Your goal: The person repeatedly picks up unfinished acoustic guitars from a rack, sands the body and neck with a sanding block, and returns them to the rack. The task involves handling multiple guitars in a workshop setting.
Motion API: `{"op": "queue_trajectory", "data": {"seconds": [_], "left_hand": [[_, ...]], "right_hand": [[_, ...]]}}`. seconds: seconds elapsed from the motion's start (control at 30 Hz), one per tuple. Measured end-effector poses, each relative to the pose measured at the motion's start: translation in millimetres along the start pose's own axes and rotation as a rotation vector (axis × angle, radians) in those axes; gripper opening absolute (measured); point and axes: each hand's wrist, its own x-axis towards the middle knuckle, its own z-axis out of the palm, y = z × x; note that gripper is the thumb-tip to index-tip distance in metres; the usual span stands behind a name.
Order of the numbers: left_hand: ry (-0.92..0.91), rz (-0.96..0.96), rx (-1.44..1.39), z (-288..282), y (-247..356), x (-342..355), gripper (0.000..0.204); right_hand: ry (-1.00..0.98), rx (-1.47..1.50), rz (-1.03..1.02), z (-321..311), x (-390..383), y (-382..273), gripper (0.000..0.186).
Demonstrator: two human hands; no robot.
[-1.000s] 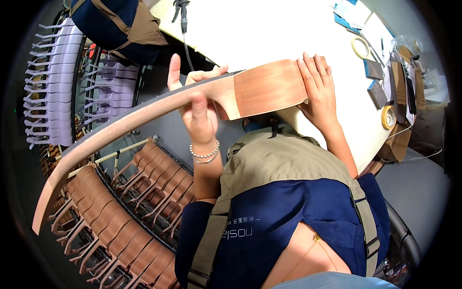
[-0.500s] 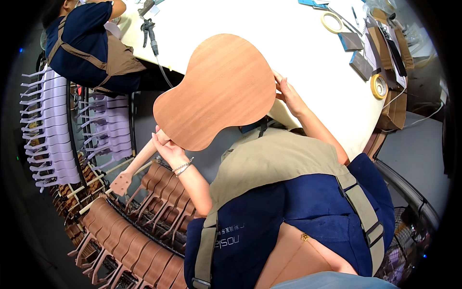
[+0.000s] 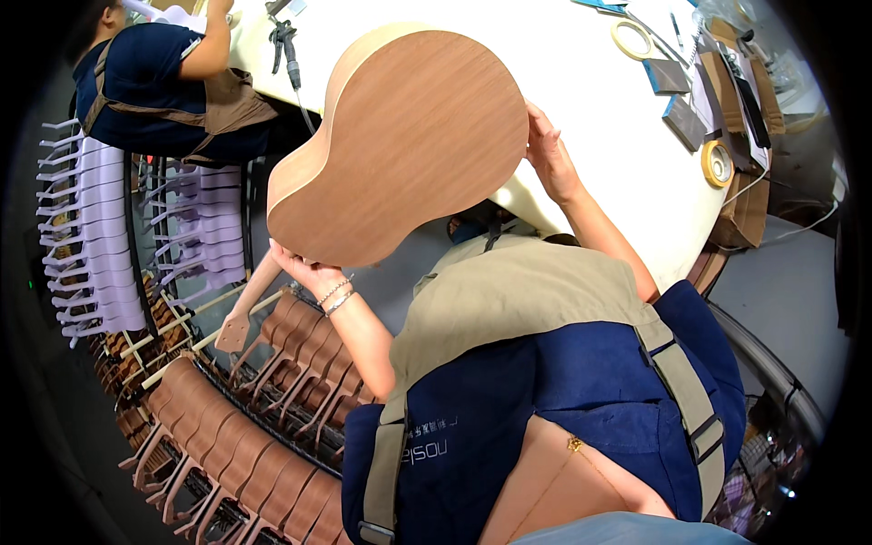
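Observation:
I hold an unfinished wooden ukulele (image 3: 418, 145) up in front of me, its flat back facing me and tilted so that the pale side wall along the far edge shows. My left hand (image 3: 309, 270) grips it at the narrower end, beside the neck, which points down and left to a bare headstock. At the wide end, my right hand (image 3: 550, 154) holds the right edge. Some fingers of both hands are hidden behind the body.
A pale worktable (image 3: 618, 182) carries an air blow gun (image 3: 285, 50), tape rolls (image 3: 718, 163) and grey blocks (image 3: 683, 123). Brown ukulele bodies (image 3: 236, 427) hang on racks at lower left, lilac ones (image 3: 104, 227) beyond. A co-worker (image 3: 154, 82) is at the upper left.
The ukulele has tipped and shifted slightly up and left, bringing its far side wall into sight. Both hands moved with it. The co-worker's arm has changed position.

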Motion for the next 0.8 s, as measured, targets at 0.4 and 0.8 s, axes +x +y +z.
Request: {"op": "queue_trajectory", "data": {"seconds": [0.4,0.8], "left_hand": [[0.292,0.221,0.101,73.3,0.9,-3.6,0.035],[-0.221,0.499,0.064,98.4,9.4,-14.8,0.075]], "right_hand": [[0.130,0.176,-0.002,-8.8,14.0,13.3,0.086],[-0.039,-0.337,-0.145,-34.0,10.7,19.2,0.069]]}}
